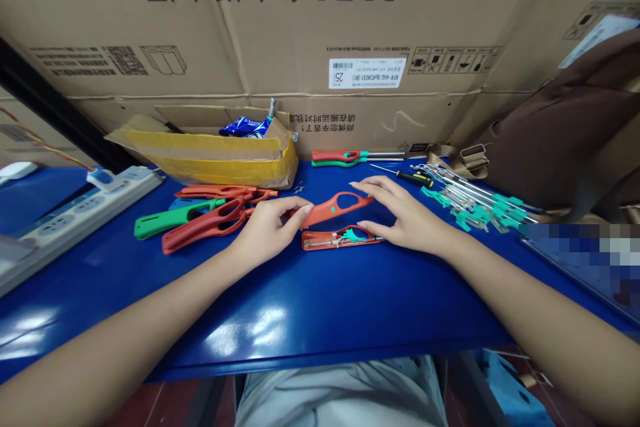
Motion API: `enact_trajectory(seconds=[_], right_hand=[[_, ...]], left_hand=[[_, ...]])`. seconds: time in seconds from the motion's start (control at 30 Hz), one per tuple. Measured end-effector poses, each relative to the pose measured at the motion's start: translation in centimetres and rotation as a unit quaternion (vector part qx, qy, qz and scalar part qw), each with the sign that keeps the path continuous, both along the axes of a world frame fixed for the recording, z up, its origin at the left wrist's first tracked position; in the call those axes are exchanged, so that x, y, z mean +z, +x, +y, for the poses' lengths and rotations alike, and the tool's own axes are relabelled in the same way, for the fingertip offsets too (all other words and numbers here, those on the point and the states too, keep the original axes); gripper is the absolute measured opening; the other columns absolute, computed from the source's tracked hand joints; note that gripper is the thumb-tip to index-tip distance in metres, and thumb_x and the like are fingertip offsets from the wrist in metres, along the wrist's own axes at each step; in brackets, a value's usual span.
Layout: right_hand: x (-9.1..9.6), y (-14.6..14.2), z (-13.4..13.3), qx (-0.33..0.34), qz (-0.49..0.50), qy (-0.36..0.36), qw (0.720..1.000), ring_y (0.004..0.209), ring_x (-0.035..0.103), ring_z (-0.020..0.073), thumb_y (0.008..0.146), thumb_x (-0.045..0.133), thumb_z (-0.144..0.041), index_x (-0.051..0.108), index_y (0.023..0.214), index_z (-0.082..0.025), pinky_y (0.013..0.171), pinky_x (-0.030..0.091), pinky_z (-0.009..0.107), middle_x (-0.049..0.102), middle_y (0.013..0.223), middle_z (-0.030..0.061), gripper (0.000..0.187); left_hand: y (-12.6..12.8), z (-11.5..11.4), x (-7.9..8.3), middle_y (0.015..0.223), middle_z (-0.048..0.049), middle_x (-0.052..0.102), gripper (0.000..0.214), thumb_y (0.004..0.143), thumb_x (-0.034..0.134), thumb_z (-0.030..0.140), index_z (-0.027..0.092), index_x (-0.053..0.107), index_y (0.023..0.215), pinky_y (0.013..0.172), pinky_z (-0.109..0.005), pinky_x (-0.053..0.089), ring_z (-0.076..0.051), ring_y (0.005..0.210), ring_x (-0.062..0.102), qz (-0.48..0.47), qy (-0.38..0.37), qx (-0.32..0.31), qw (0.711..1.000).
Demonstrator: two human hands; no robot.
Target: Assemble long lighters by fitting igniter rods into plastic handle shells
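Observation:
My left hand [273, 227] grips the left end of an orange lighter casing half [327, 210], thumb on top. That half has a trigger loop and is raised a little above the table. Just below it lies a second orange casing half [320, 240] with its inside up, holding a teal trigger [354, 234], a thin tube and small parts. My right hand [405, 213] has fingers and thumb apart around the right ends of both halves. Its index finger reaches over the upper half, and its thumb is at the lower one; whether they touch is unclear.
Left are red and green casing halves [177, 219] near a yellow-taped carton [225, 157]. A red-and-green lighter [340, 157] lies at the back. Right of it are a screwdriver [415, 178] and metal tubes with teal parts [475, 203]. A power strip [75, 213] stands far left.

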State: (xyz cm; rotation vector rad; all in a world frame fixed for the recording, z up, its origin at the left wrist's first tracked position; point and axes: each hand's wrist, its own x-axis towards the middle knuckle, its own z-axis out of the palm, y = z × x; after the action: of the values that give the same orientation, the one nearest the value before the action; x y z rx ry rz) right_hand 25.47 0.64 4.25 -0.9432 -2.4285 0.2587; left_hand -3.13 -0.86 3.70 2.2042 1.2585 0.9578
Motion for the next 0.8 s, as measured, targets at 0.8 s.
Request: enact_trajectory(seconds=[0.8], right_hand=[[0.4,-0.3,-0.4,0.054,0.046,-0.104,0.992,0.105,0.063,0.0231,0.089,0.071,-0.036,0.067,0.113,-0.022,0.095,0.05,0.039,0.067,0.112,0.0086,0.028]], left_hand=[[-0.7,-0.6,1.4,0.109,-0.0115,0.073,0.034,0.1,0.056,0.04,0.015,0.068,0.12,0.089,-0.036,0.054,-0.022,0.098,0.067,0.186,0.181,-0.147,0.954]])
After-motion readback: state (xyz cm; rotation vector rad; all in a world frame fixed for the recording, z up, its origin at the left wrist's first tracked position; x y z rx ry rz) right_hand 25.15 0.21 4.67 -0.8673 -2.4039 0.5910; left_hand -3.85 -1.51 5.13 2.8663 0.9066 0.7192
